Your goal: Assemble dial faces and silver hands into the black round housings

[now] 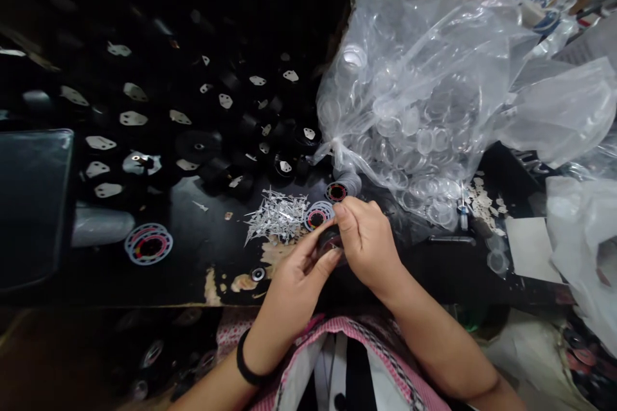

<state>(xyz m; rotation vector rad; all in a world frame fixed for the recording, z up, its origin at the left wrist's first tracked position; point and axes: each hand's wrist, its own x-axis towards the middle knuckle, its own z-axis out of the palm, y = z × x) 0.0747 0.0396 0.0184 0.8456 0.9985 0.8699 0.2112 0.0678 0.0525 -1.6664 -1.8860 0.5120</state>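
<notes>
Both my hands meet over the front edge of a black table (193, 270). My left hand (294, 282) and my right hand (369, 244) pinch a small dark round part (330, 241) between their fingertips; most of it is hidden by the fingers. Just beyond the hands lie a heap of thin white needle-like pieces (277, 215) and two round printed dials (318, 214), (336, 191).
A mass of black round parts with white labels (216, 109) covers the back left. A large clear plastic bag of transparent round lenses (424, 109) sits at the right. Another printed dial (148, 244) lies at the left beside a black box (33, 205). White scraps (484, 202) lie at the right.
</notes>
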